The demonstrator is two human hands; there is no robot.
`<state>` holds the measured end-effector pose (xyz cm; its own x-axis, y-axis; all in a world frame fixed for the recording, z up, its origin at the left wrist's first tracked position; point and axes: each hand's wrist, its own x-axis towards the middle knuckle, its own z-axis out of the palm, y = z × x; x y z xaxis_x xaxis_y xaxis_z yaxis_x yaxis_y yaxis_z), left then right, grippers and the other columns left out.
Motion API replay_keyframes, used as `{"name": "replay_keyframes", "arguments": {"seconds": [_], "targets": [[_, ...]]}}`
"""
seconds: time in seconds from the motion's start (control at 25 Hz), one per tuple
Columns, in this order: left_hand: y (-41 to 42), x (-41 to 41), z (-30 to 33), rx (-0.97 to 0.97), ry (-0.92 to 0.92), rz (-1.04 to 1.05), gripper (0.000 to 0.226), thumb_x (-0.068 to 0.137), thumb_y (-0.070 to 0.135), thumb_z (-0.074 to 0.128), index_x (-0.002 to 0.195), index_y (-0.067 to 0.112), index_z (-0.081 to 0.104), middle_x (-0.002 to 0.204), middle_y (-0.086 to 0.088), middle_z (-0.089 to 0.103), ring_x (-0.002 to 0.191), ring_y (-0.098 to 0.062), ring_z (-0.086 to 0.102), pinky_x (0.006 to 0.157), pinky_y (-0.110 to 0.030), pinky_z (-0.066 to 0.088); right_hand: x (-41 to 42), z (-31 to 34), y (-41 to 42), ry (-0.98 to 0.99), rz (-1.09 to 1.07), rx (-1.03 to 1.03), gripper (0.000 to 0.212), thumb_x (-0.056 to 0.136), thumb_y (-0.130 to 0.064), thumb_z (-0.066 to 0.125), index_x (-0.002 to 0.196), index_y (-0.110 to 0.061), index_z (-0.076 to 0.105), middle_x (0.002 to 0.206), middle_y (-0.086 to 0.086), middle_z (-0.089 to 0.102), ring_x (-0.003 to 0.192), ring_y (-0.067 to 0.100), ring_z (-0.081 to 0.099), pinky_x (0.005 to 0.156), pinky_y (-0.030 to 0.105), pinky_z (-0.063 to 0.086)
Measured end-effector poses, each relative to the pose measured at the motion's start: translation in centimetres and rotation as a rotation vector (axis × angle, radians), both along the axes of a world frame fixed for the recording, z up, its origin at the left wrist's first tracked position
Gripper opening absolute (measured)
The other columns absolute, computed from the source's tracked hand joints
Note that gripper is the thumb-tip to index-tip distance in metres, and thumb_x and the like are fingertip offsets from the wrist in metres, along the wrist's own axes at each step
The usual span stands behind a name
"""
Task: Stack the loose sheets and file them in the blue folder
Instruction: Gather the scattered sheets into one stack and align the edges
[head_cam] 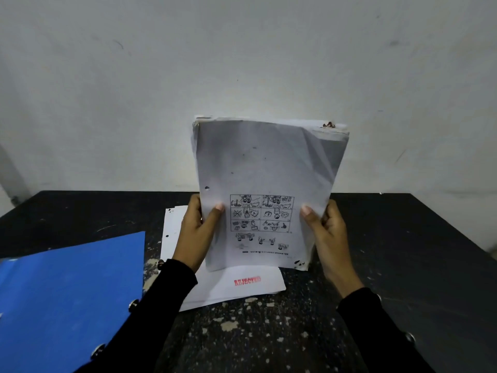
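Both hands grip the stack of sheets (265,184) upright above mid-bench: left hand (197,228) and right hand (326,230) pinch its side edges. Tap the bottom edge square, gather the flat sheets (228,286) beneath, then turn to the blue folder (67,292) at the bench's left edge.

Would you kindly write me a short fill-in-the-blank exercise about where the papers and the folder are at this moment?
1. The upright stack of white printed sheets is held by ____ hands, the left hand and the right hand.
2. The red stamp on the white sheet lying flat on the table reads ____.
3. The blue card folder lies on the black speckled table to the ____ of the held stack.

Missing words: both; REJECTED; left
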<state>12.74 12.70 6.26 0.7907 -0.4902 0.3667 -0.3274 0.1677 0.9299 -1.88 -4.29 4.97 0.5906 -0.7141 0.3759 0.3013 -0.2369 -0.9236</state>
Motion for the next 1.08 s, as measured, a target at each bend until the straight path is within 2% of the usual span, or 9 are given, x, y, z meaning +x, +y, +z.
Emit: {"name": "replay_keyframes", "arguments": {"seconds": [0.12, 0.24, 0.4, 0.6, 0.68, 0.8, 0.92, 1.0, 1.08], "targets": [[-0.3, -0.3, 0.0, -0.017, -0.025, -0.002, 0.013, 0.095, 0.020, 0.049, 0.107, 0.026, 0.049, 0.107, 0.007, 0.062, 0.092, 0.006, 0.060, 0.077, -0.011, 0.049, 0.2, 0.1, 0.0, -0.016, 0.008, 0.005, 0.019, 0.085, -0.041, 0.059, 0.102, -0.036, 0.055, 0.105, -0.002, 0.069, 0.097, 0.020, 0.070, 0.077, 0.039, 0.058], [-0.6, -0.3, -0.1, -0.042, -0.068, 0.035, 0.014, 0.096, 0.019, 0.048, 0.110, 0.020, 0.047, 0.104, 0.011, 0.061, 0.092, 0.007, 0.060, 0.078, -0.011, 0.050, 0.3, -0.1, 0.2, -0.009, -0.030, -0.054, 0.013, 0.085, -0.047, 0.057, 0.097, -0.046, 0.054, 0.100, -0.011, 0.069, 0.093, 0.014, 0.070, 0.076, 0.040, 0.059], [-0.5, 0.0, -1.4, 0.055, -0.052, 0.057, 0.015, 0.096, 0.013, 0.049, 0.108, 0.015, 0.040, 0.100, 0.017, 0.056, 0.081, 0.019, 0.057, 0.070, -0.004, 0.047, 0.3, -1.7, 0.4, 0.113, 0.000, -0.086, 0.013, 0.092, -0.032, 0.056, 0.102, -0.039, 0.050, 0.098, -0.012, 0.069, 0.089, 0.005, 0.070, 0.078, 0.040, 0.060], [-0.1, 0.6, -1.9, 0.123, -0.018, 0.009, 0.015, 0.096, 0.013, 0.049, 0.108, 0.020, 0.043, 0.100, 0.019, 0.058, 0.082, 0.017, 0.059, 0.069, -0.005, 0.048, 1.2, -0.5, -0.3, 0.246, 0.015, -0.190, 0.023, 0.096, -0.025, 0.054, 0.111, -0.040, 0.046, 0.101, -0.015, 0.065, 0.088, 0.005, 0.068, 0.076, 0.034, 0.059], [0.0, 1.3, -1.5, 0.132, 0.047, 0.019, 0.017, 0.094, 0.009, 0.050, 0.098, 0.026, 0.045, 0.098, 0.015, 0.061, 0.084, 0.006, 0.061, 0.070, -0.013, 0.049, 1.7, 0.4, -1.0, 0.230, 0.110, -0.058, 0.029, 0.093, -0.016, 0.058, 0.113, -0.035, 0.050, 0.107, -0.010, 0.068, 0.090, 0.012, 0.070, 0.076, 0.035, 0.059], [0.5, 3.1, -1.6, 0.152, 0.210, 0.000, 0.022, 0.087, 0.007, 0.052, 0.096, 0.027, 0.050, 0.103, 0.005, 0.066, 0.097, -0.015, 0.063, 0.083, -0.032, 0.051, 3.0, 0.4, -1.4, 0.288, 0.297, 0.197, 0.043, 0.089, -0.005, 0.062, 0.119, -0.035, 0.049, 0.107, -0.010, 0.070, 0.091, 0.010, 0.071, 0.070, 0.026, 0.057], [1.0, 4.5, -2.7, 0.281, 0.269, -0.006, 0.027, 0.076, 0.018, 0.055, 0.102, 0.024, 0.053, 0.109, -0.001, 0.067, 0.102, -0.023, 0.064, 0.094, -0.046, 0.050, 4.6, -1.3, -1.1, 0.351, 0.371, 0.334, 0.053, 0.089, 0.001, 0.060, 0.128, -0.031, 0.046, 0.118, -0.002, 0.068, 0.103, 0.019, 0.069, 0.081, 0.037, 0.058], [1.2, 5.2, -3.6, 0.376, 0.260, 0.020, 0.028, 0.082, 0.020, 0.056, 0.110, 0.021, 0.055, 0.112, -0.001, 0.066, 0.103, -0.023, 0.063, 0.096, -0.046, 0.048, 5.7, -2.5, -1.1, 0.332, 0.377, 0.441, 0.055, 0.088, 0.009, 0.055, 0.129, -0.027, 0.048, 0.123, 0.007, 0.067, 0.109, 0.029, 0.066, 0.089, 0.050, 0.054], [1.3, 6.4, -4.4, 0.435, 0.227, 0.123, 0.024, 0.092, 0.024, 0.051, 0.112, 0.015, 0.061, 0.109, -0.002, 0.067, 0.102, -0.023, 0.062, 0.095, -0.037, 0.047, 6.6, -3.5, -1.5, 0.347, 0.372, 0.507, 0.056, 0.087, 0.013, 0.054, 0.130, -0.025, 0.050, 0.124, 0.012, 0.066, 0.108, 0.035, 0.065, 0.088, 0.053, 0.054]]}}
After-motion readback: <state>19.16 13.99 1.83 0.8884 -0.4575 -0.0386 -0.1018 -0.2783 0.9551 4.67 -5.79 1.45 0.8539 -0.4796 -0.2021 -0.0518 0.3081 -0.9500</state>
